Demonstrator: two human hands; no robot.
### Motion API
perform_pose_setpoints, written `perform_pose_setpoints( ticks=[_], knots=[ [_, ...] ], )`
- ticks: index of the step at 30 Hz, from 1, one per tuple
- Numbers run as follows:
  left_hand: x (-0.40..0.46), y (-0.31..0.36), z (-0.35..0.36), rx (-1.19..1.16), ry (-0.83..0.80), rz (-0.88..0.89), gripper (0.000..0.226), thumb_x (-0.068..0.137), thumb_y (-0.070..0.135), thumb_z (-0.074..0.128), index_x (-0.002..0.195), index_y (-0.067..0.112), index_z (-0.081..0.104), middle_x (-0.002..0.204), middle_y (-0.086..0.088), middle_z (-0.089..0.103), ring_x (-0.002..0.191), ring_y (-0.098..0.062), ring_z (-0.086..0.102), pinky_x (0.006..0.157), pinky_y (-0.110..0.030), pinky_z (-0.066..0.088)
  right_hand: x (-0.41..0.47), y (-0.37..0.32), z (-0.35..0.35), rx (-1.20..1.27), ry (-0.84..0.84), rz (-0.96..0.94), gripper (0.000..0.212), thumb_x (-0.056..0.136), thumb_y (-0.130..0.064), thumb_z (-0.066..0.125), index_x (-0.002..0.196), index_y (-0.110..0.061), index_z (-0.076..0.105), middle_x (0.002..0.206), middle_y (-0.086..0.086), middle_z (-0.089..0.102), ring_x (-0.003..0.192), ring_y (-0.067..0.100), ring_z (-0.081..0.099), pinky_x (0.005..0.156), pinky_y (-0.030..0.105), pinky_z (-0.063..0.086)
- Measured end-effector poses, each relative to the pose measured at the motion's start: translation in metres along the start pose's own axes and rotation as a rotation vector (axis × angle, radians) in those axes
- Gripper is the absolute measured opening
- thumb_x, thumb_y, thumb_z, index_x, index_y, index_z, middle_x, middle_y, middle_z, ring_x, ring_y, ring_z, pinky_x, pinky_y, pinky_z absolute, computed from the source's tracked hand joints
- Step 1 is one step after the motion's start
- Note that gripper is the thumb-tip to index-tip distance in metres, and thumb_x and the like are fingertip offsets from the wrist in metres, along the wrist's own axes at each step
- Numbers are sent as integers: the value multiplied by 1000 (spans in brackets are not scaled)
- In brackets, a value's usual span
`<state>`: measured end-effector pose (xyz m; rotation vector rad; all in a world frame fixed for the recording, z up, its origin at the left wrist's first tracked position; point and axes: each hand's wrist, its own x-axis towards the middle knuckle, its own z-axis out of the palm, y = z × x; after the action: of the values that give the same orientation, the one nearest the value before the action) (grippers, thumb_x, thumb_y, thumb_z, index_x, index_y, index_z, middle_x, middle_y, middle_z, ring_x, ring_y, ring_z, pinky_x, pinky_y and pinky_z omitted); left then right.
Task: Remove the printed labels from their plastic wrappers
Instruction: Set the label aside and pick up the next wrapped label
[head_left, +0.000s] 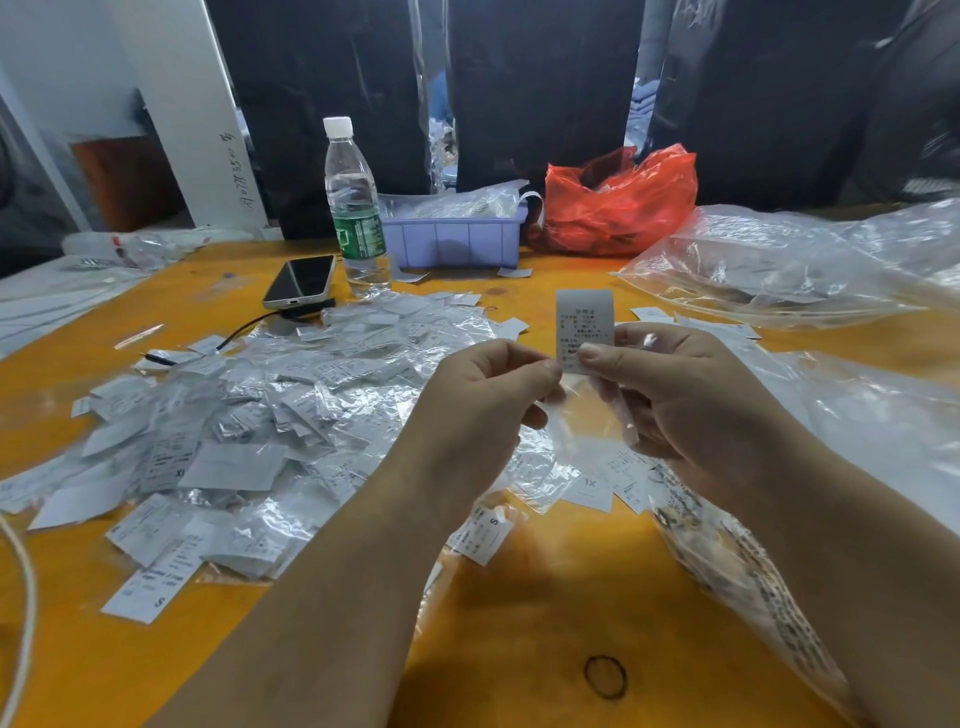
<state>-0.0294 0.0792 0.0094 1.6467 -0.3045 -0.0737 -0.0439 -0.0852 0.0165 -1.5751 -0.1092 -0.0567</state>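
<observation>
A white printed label (584, 319) stands upright above my hands, its upper half out of a clear plastic wrapper (597, 405) that hangs below. My right hand (670, 395) pinches the label's lower edge between thumb and fingers. My left hand (488, 389) pinches the wrapper's top edge just left of the label. A large heap of wrapped labels (249, 415) covers the orange table (519, 623) to the left.
A water bottle (355, 208), a phone (300, 283) on a cable, a lilac bin (454, 236) and a red plastic bag (618, 202) stand at the back. Big clear bags (789, 265) lie on the right. A rubber band (605, 675) lies near the front.
</observation>
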Motion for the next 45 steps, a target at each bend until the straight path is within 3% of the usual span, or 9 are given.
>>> perform_pose_setpoints(
  ticks=[2, 4, 7, 9, 14, 25, 30, 40, 45],
  knots=[
    [0, 1, 0, -53, -22, -29, 13, 95, 22, 59, 84, 17, 66, 73, 4, 70, 64, -10, 58, 63, -28, 41, 0, -1, 0, 41, 19, -7, 13, 93, -9, 58, 94, 4, 62, 44, 0, 35, 31, 4, 20, 33, 14, 18],
    [0, 2, -1, -70, -42, -19, 5, 92, 22, 63, 91, 17, 65, 74, 4, 70, 65, -10, 58, 62, -28, 42, 0, -1, 0, 64, 30, -6, 17, 92, -10, 59, 95, 7, 60, 47, 2, 31, 31, 5, 17, 33, 15, 18],
    [-1, 3, 0, -60, -73, 48, 8, 86, 6, 68, 89, 14, 67, 66, 8, 66, 59, -4, 57, 55, -17, 44, 0, 0, 0, 65, 15, -8, 20, 91, -13, 60, 75, -2, 56, 47, 4, 26, 34, 9, 13, 36, 17, 16],
    [-2, 2, -1, -46, -61, 76, 10, 86, 1, 68, 83, 11, 67, 63, 8, 63, 55, -2, 54, 51, -12, 42, 0, -1, 1, 78, 14, -28, 21, 91, -12, 60, 71, -7, 57, 41, 1, 36, 33, 9, 15, 39, 19, 14],
    [-1, 1, -1, 0, -68, 56, 4, 88, 9, 68, 84, 10, 69, 59, 11, 59, 50, -1, 49, 50, -13, 40, 0, -3, 1, 179, 89, -62, 8, 88, -9, 63, 80, -12, 62, 65, 11, 61, 33, 6, 22, 35, 14, 21],
    [2, 2, 1, -35, -18, 19, 16, 93, 12, 57, 77, 14, 60, 62, 3, 60, 51, -9, 47, 49, -23, 38, 1, -4, 0, 197, 147, -97, 25, 88, -2, 61, 67, -14, 60, 66, 17, 59, 34, 8, 22, 36, 14, 21],
    [2, 1, -1, -39, 6, 11, 18, 95, 16, 56, 77, 16, 61, 64, 4, 61, 53, -8, 49, 51, -25, 40, -1, -5, 0, 174, 152, -83, 19, 89, -2, 59, 72, -11, 59, 70, 21, 58, 34, 8, 22, 35, 15, 22],
    [0, 3, -4, -105, 46, 30, 13, 95, 8, 54, 85, 13, 60, 68, 1, 68, 57, -9, 56, 51, -23, 45, -2, -8, -3, 160, 95, -102, 17, 90, -1, 54, 74, -7, 54, 50, 4, 55, 32, 7, 22, 37, 19, 15],
    [0, 4, -5, -145, 77, 24, 13, 94, 8, 56, 85, 14, 61, 66, 2, 66, 57, -10, 55, 50, -23, 43, -1, -10, -5, 144, 57, -128, 15, 89, -1, 57, 76, -8, 59, 53, 5, 57, 33, 7, 22, 38, 17, 16]
  ],
)
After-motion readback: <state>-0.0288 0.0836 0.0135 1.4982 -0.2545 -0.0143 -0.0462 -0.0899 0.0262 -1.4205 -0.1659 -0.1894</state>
